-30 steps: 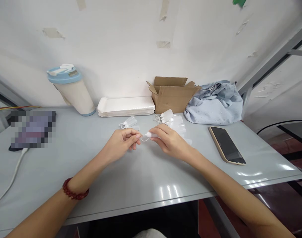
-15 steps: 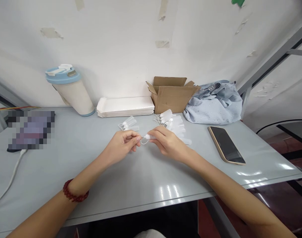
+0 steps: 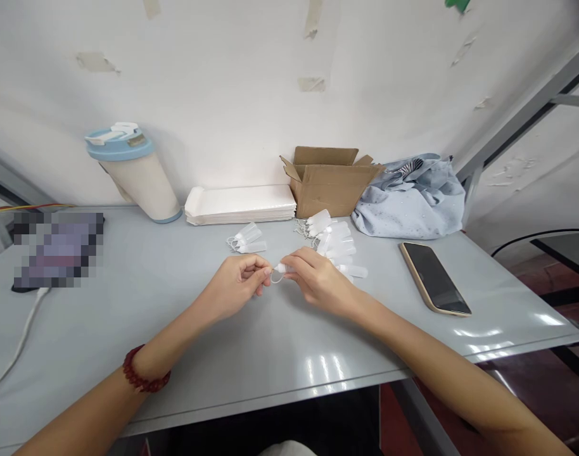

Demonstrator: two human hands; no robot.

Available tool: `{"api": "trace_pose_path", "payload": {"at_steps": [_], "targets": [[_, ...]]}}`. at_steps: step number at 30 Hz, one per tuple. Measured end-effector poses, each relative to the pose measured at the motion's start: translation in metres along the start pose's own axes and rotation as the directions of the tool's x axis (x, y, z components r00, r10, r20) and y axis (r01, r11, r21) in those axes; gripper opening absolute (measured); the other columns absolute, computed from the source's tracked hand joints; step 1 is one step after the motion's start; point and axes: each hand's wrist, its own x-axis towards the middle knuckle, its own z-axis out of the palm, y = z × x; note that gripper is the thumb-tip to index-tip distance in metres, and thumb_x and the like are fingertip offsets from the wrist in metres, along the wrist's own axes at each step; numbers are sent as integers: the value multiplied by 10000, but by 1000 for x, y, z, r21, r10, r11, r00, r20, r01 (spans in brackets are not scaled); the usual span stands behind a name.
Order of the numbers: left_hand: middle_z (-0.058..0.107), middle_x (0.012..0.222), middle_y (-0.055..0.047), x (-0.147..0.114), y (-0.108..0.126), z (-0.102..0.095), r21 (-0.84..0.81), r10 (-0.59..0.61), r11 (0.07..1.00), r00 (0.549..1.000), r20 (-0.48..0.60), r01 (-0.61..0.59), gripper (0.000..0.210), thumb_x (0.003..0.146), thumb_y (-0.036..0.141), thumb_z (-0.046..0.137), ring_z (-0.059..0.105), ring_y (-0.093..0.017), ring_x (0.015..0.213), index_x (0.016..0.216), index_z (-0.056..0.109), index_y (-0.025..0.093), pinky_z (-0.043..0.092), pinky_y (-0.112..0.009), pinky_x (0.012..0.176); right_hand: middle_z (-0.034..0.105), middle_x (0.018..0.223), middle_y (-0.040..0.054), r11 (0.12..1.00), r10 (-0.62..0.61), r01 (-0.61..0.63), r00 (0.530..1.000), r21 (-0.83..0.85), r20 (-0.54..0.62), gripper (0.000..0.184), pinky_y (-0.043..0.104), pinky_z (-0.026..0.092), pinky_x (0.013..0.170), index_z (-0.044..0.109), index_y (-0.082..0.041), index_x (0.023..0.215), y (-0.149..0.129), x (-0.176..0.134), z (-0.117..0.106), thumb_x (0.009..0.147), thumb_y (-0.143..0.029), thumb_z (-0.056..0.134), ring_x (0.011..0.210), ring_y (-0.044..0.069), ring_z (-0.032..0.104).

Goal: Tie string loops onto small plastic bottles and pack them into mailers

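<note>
Left hand [image 3: 242, 286], right hand [image 3: 320, 283] and small bottle [image 3: 282, 268] have crept toward the tabletop's [image 3: 223, 370] near edge, though well back from it. Right grip's closed round the bottle; left's pinched at its tip, contents unclear. Squeeze lightly, stay aligned.

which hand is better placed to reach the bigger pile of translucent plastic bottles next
Probably the right hand, beside the bigger pile though holding a white-tipped plastic bottle; the left hand is farther.

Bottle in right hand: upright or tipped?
Tipped: in the right hand, the small bottle lies sideways, its white top pointing toward the left hand.
</note>
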Motion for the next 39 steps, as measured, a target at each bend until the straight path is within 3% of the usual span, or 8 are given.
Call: {"api": "trace_pose_path", "payload": {"at_steps": [12, 19, 24, 29, 39], "targets": [[606, 692, -4, -1, -1, -1, 3, -13, 1000, 1000, 24, 13, 243, 841, 384, 527, 545, -124, 572, 763, 606, 168, 450, -256, 570, 589, 847, 111, 1000, 24, -25, 999, 16, 32, 155, 304, 477, 642, 542, -136, 984, -1, 1, 0, 919, -105, 405, 758, 193, 525], [537, 630, 33, 1, -1, 2, -31, -47, 998, 987, 152, 53, 259, 779, 396, 633, 513, -126, 583, 902, 626, 169, 419, -248, 558, 601, 854, 112, 999, 16, -18, 999, 38, 41, 129, 297, 484, 660, 542, -132, 1003, 0, 1, -3, 917, -120, 446, 775, 191, 551], [583, 699, 18, 3, -3, -3, -28, -47, 998, 995, 91, 49, 330, 786, 436, 632, 553, -131, 605, 982, 619, 172, 440, -261, 589, 609, 862, 120, 999, 31, -32, 999, 25, 33, 127, 313, 481, 673, 547, -128, 999, 3, 2, -3, 928, -146, 443, 781, 196, 555], [579, 678, 11, 4, -2, -9, 1, -13, 1000, 999, 53, 13, 274, 838, 430, 560, 552, -121, 592, 832, 637, 167, 440, -254, 594, 616, 857, 107, 998, 56, -56, 998, 2, 34, 125, 326, 481, 688, 549, -144, 999, 5, 3, -5, 931, -164, 446, 779, 195, 551], [590, 652, -2, 1, -1, -3, 20, 6, 1000, 999, 38, -7, 254, 812, 401, 552, 544, -131, 566, 743, 621, 167, 452, -265, 578, 593, 850, 107, 994, 56, -61, 997, 93, 51, 150, 308, 469, 630, 540, -149, 1001, 1, -1, 0, 924, -137, 413, 758, 196, 540]]}}
